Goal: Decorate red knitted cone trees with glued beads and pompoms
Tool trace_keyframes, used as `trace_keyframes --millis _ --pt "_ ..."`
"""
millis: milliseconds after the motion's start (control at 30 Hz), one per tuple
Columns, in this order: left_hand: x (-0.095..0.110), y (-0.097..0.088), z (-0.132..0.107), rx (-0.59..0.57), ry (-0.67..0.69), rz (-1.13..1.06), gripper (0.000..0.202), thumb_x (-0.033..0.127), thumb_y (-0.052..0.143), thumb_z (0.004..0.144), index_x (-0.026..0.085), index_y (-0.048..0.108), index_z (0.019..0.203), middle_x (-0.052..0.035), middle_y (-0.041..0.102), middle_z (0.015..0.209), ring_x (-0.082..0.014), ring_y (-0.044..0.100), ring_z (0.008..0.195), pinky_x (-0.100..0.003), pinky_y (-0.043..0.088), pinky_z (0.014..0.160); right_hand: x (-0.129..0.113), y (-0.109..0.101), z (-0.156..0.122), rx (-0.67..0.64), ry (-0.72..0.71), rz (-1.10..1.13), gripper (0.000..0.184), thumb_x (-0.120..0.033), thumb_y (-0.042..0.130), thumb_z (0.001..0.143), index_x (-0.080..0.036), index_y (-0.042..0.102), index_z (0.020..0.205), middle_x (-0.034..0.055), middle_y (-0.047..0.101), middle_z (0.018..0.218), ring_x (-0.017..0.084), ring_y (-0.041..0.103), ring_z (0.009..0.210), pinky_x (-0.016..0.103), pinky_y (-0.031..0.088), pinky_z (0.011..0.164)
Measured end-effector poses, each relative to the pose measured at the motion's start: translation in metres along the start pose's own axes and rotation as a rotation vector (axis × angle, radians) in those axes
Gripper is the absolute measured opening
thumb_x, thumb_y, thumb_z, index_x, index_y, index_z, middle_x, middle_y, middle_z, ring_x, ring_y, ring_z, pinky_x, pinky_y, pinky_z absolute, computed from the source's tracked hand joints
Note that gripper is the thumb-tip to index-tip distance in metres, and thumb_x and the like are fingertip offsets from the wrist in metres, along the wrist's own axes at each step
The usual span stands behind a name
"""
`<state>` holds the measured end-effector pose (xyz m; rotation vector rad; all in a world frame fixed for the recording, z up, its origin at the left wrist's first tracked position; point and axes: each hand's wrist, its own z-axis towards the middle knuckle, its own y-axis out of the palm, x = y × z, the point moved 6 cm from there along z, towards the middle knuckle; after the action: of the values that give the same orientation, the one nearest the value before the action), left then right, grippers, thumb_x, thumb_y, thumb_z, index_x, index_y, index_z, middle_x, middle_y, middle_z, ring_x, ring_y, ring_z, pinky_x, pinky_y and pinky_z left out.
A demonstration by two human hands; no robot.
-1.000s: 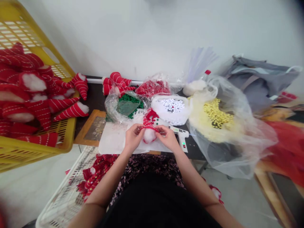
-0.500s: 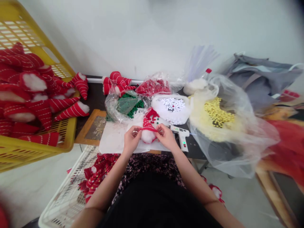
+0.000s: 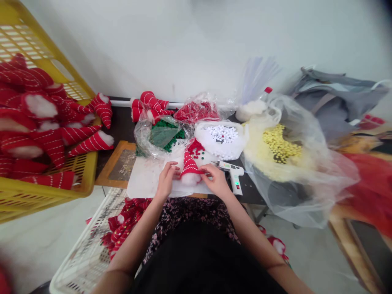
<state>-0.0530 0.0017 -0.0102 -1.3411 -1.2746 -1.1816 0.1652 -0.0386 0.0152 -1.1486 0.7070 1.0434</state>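
Note:
A small red knit hat with white stripes lies on a white sheet, with a white fluffy pompom at its lower end. My left hand rests beside the hat's left side, fingers apart, holding nothing. My right hand reaches the hat's right edge, its fingertips pinching the red fabric. A hot glue gun lies just right of that hand. Small red pompoms sit above the hat.
Clear bags hold green pieces, red pieces and yellow pompoms; a white bag holds white beads. A yellow crate of red hats stands left. A white crate sits below the table.
My left hand has let go of the hat and moved left and down onto the sheet. The hat now lies a little more tilted, with my right hand still at its edge.

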Motion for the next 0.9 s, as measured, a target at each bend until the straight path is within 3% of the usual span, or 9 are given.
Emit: trace_keyframes --millis 67,167,367,567,700,900 --pt "-0.003 0.007 0.015 -0.016 -0.147 0.013 0.039 0.053 0.067 0.086 0.021 0.063 0.108 -0.0051 0.071 0.090 -0.0194 0.069 0.071 -0.030 0.054 0.063 0.000 0.001 -0.001 -0.005 -0.014 -0.019 0.023 -0.016 0.057 0.091 -0.024 0.075 0.101 0.0086 0.077 0.105 0.023 0.074 0.094 0.035 0.065 0.077" --pt "0.000 0.021 0.036 -0.081 -0.233 0.041 0.034 0.047 0.072 0.086 0.022 0.061 0.106 -0.0029 0.072 0.086 -0.0173 0.068 0.065 -0.026 0.050 0.058 0.000 0.001 -0.002 -0.012 -0.032 -0.033 0.024 -0.016 0.054 0.092 -0.023 0.075 0.102 0.0093 0.076 0.106 0.023 0.073 0.095 0.034 0.064 0.076" --pt "0.001 0.041 0.057 -0.137 -0.154 0.200 0.035 0.034 0.079 0.082 0.020 0.065 0.111 -0.0011 0.070 0.079 -0.0186 0.068 0.069 -0.028 0.051 0.064 -0.004 0.001 0.000 -0.050 -0.056 -0.095 0.046 -0.011 0.054 0.089 -0.025 0.071 0.129 0.0096 0.073 0.118 0.024 0.071 0.103 0.035 0.064 0.081" --pt "-0.006 0.044 0.057 -0.149 -0.098 0.291 0.038 0.030 0.076 0.084 0.021 0.067 0.119 -0.0004 0.070 0.082 -0.0190 0.067 0.071 -0.031 0.052 0.071 -0.015 -0.002 0.000 -0.019 -0.211 -0.160 0.044 -0.002 0.051 0.082 -0.024 0.077 0.111 0.0108 0.065 0.116 0.027 0.067 0.114 0.046 0.058 0.102" --pt "-0.004 0.044 0.056 -0.142 -0.112 0.290 0.037 0.029 0.075 0.085 0.021 0.066 0.120 -0.0013 0.071 0.084 -0.0192 0.068 0.073 -0.030 0.051 0.070 -0.019 -0.002 0.000 -0.015 -0.242 -0.159 0.048 -0.002 0.051 0.084 -0.024 0.075 0.119 0.0115 0.066 0.124 0.028 0.065 0.122 0.048 0.055 0.108" --pt "-0.001 0.044 0.060 -0.117 -0.104 0.245 0.033 0.033 0.074 0.088 0.020 0.065 0.116 0.0007 0.068 0.075 -0.0172 0.066 0.066 -0.027 0.050 0.064 -0.020 0.002 -0.001 -0.064 -0.278 -0.153 0.053 -0.001 0.047 0.088 -0.027 0.077 0.123 0.0090 0.071 0.122 0.025 0.068 0.116 0.044 0.058 0.102"
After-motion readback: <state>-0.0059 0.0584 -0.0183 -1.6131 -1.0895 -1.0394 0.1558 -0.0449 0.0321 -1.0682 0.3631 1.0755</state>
